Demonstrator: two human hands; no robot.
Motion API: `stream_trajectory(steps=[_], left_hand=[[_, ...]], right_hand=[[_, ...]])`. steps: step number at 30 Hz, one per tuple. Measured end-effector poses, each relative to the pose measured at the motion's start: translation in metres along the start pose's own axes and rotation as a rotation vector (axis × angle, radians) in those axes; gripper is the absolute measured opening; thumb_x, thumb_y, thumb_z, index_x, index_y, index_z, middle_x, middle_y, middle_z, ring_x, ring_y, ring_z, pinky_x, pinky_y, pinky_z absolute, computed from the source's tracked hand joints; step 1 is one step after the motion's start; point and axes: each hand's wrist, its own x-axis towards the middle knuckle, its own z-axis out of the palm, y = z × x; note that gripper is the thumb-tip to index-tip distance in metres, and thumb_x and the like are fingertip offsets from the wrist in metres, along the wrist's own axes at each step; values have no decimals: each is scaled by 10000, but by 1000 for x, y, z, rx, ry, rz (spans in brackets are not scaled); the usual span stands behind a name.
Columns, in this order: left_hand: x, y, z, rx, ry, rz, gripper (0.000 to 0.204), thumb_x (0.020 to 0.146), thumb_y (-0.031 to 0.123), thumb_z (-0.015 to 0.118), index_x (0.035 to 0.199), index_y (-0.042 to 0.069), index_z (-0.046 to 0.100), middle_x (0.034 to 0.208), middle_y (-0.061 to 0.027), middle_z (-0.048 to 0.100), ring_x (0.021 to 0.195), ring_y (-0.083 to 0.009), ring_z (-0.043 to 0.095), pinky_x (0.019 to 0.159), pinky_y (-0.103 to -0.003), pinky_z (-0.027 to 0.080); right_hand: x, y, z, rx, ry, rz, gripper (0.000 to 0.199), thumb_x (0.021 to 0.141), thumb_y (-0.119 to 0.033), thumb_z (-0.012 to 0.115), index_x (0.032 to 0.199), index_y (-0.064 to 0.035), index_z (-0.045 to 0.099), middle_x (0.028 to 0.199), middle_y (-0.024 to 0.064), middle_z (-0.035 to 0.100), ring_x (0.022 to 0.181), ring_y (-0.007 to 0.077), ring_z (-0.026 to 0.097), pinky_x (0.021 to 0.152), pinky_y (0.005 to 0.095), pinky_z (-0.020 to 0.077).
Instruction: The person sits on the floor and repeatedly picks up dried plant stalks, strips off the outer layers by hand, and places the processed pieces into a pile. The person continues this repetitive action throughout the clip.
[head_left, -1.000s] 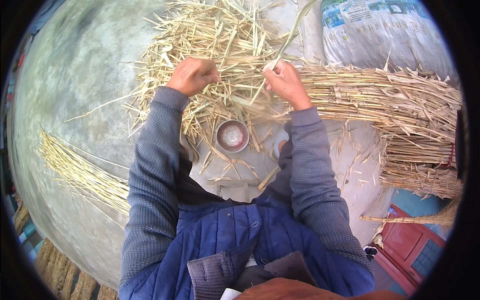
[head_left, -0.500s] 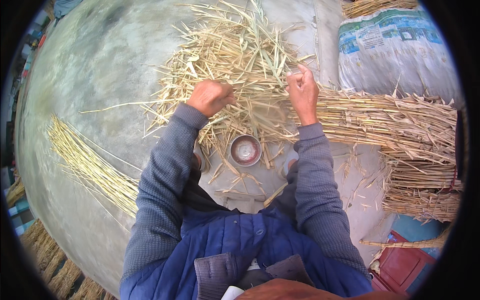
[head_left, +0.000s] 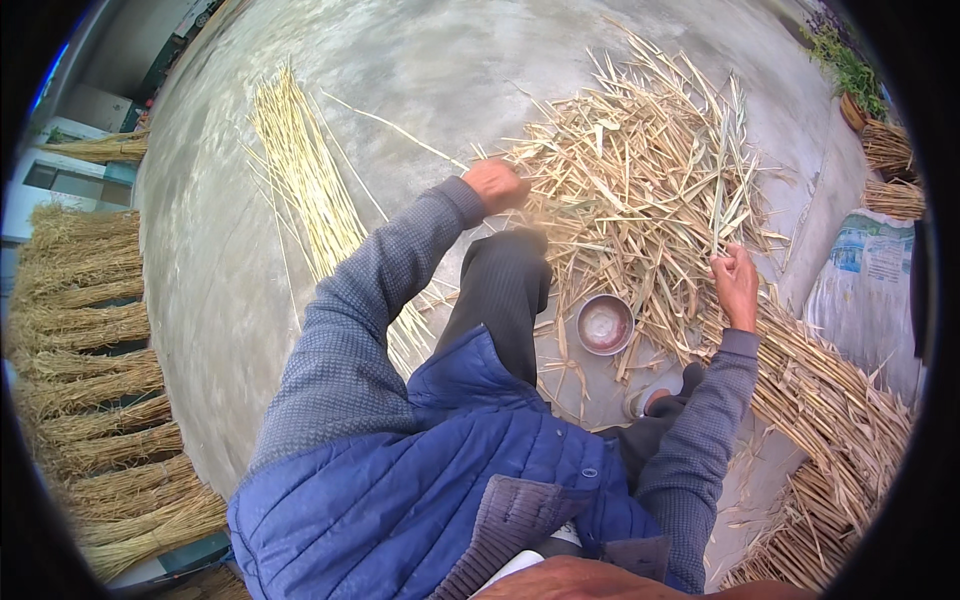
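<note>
Straw lies heaped in a loose, tangled pile on the grey concrete floor ahead of us, and both our hands are at it; our left hand reaches out to the pile's near-left edge, its fingers curled into a fist over the stalks there, though we cannot tell whether any stalk is truly gripped, since the knuckles hide what lies beneath; our right hand is raised at the pile's right side, fingers pinched together around a thin stalk that stands up from the hand across the heap; between our arms, just beside the pile's near edge, sits a small round metal bowl with something pale inside it; our dark-trousered knee juts forward between the left hand and the bowl, and a shoe shows near the right sleeve; to the left, well apart from the heap, a neat sheaf of long cleaned yellow stems lies straight on the floor; at the far left, tied bundles of straw are stacked side by side; under and beyond our right forearm lies another thick bundle of rough stalks, and a pale printed sack rests at the right edge.
</note>
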Motion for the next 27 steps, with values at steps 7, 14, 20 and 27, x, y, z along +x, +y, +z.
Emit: stream_trajectory(steps=[7, 14, 20, 27], left_hand=[[-214, -144, 86, 230, -274, -342, 227, 710, 259, 812, 772, 112, 650, 759, -118, 653, 864, -332, 649, 762, -457, 515], [-371, -198, 117, 32, -595, -633, 600, 577, 277, 930, 1083, 90, 669, 1072, -172, 716, 1065, -356, 667, 923, -426, 535], [-205, -132, 111, -136, -356, -510, 279, 722, 201, 795, 952, 72, 701, 912, -137, 735, 871, -318, 711, 783, -405, 546], [71, 43, -3, -281, 106, 45, 279, 811, 198, 759, 1033, 42, 694, 937, -146, 723, 843, -297, 700, 746, -396, 539]], right_hand=[[-15, 3, 3, -45, -91, 84, 445, 865, -227, 715, 1200, 46, 605, 821, 156, 702, 759, 244, 676, 726, 387, 528], [-42, 31, -35, -240, -19, 63, 449, 802, -348, 725, 1011, 39, 636, 1012, 262, 665, 987, 404, 643, 867, 477, 502], [-52, 65, -68, -251, 67, 193, 451, 819, -348, 687, 1060, 32, 660, 1072, 261, 666, 1036, 399, 644, 907, 456, 504], [-76, 157, -139, -203, 526, 449, 519, 805, -298, 682, 1211, 23, 641, 1089, 237, 698, 1044, 367, 671, 923, 422, 516]])
